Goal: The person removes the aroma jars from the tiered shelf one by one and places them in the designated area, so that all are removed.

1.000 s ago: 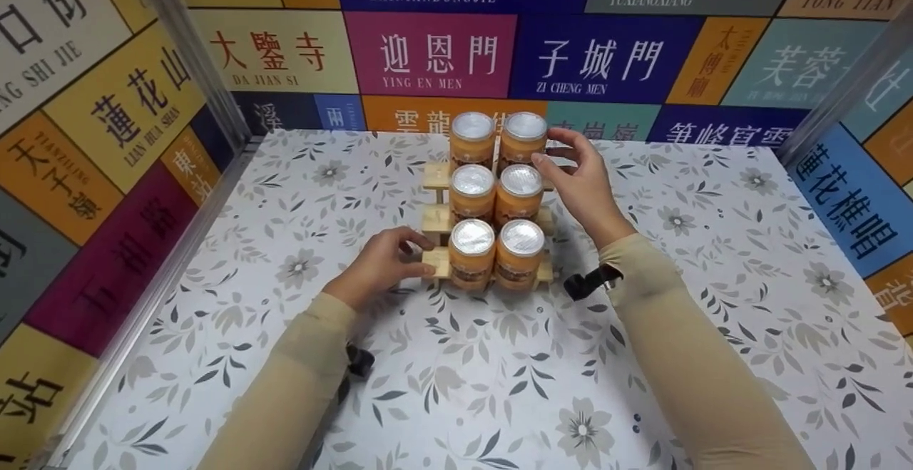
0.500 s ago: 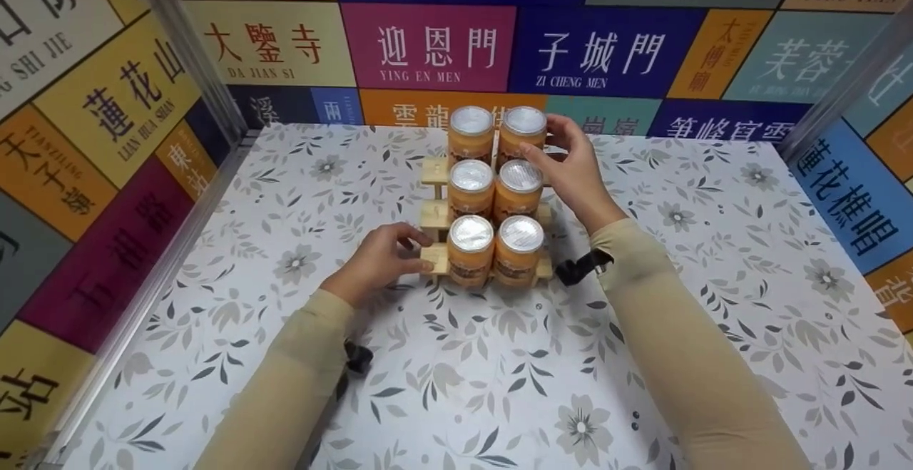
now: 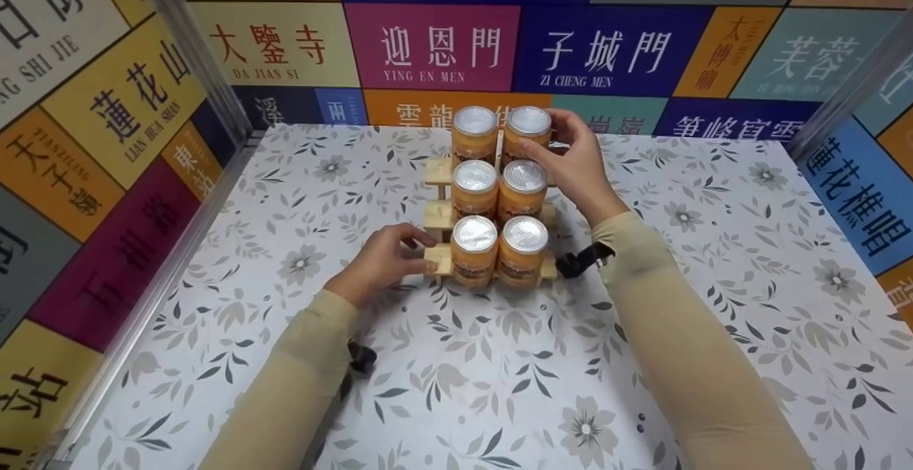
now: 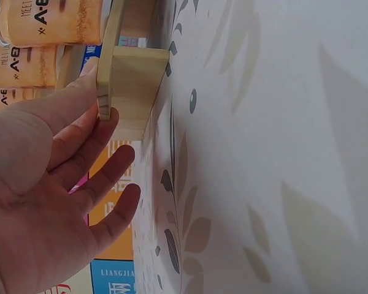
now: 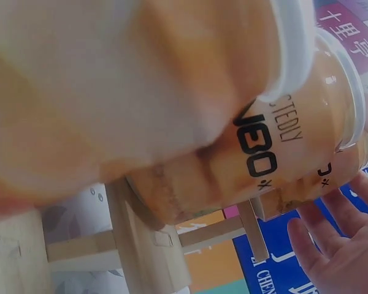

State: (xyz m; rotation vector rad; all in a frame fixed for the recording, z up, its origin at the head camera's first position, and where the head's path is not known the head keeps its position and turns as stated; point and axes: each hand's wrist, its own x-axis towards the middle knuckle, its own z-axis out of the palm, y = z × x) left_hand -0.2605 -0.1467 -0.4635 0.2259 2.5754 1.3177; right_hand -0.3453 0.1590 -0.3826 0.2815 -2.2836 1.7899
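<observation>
A three-tiered wooden rack (image 3: 438,215) bears several orange jars with clear plastic rims and silvery tops, two on each tier. At the lowest tier's left end, my left hand (image 3: 381,259) pinches the board; the left wrist view has the thumb above its edge and the index finger beneath, the other fingers spread loosely. My right hand (image 3: 579,165) grips the back right jar (image 3: 526,125), thumb at its near side and fingers around the far side. In the right wrist view a nearer jar (image 5: 300,135) covers part of that jar, and the fingers (image 5: 331,223) show beyond.
The rack stands on a table with a leaf-and-flower cover (image 3: 456,399). Walls of coloured panels with Chinese lettering (image 3: 435,46) rise behind and at both sides. A metal post (image 3: 207,63) stands at the back left corner.
My right hand has closed in on the back right jar, its thumb shifting left onto the jar's near side. The left hand keeps its place at the rack.
</observation>
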